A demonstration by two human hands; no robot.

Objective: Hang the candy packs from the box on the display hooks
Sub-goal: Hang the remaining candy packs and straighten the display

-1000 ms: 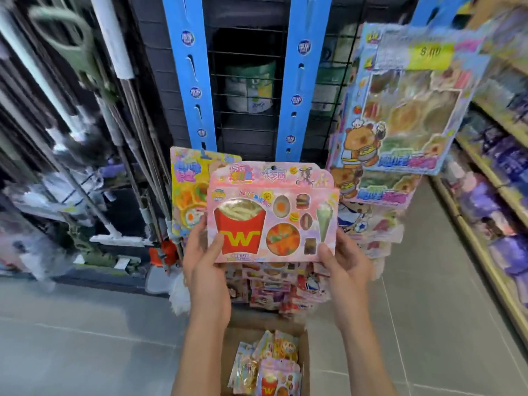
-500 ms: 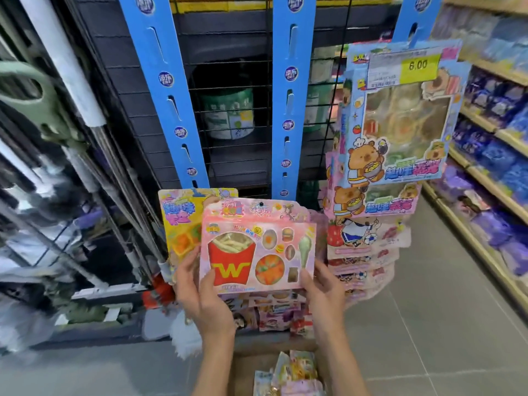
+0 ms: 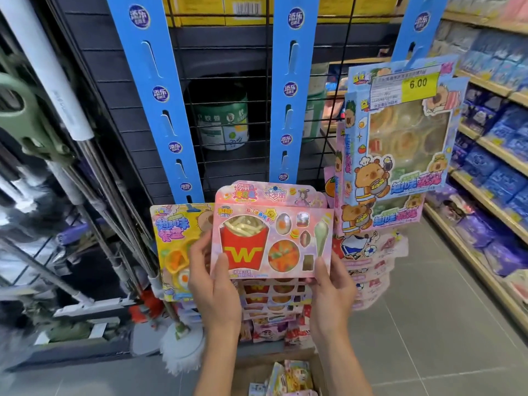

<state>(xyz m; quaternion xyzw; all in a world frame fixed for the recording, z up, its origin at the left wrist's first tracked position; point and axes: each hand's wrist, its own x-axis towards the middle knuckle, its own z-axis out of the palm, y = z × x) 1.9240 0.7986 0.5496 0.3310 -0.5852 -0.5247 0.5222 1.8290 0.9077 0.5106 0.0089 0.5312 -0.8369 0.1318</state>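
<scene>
Held upright and face-out in both hands, the pink candy pack (image 3: 271, 232): left hand (image 3: 213, 284) pinching the lower left corner, right hand (image 3: 331, 287) clamped on the lower right, header hole kept free, probably for the middle blue hanging strip (image 3: 287, 90) just above. Hooks themselves too small to make out. Box (image 3: 285, 372) low on the floor between the forearms. Compared with half a second earlier: pack raised slightly, closer to the strip's lower end.
</scene>
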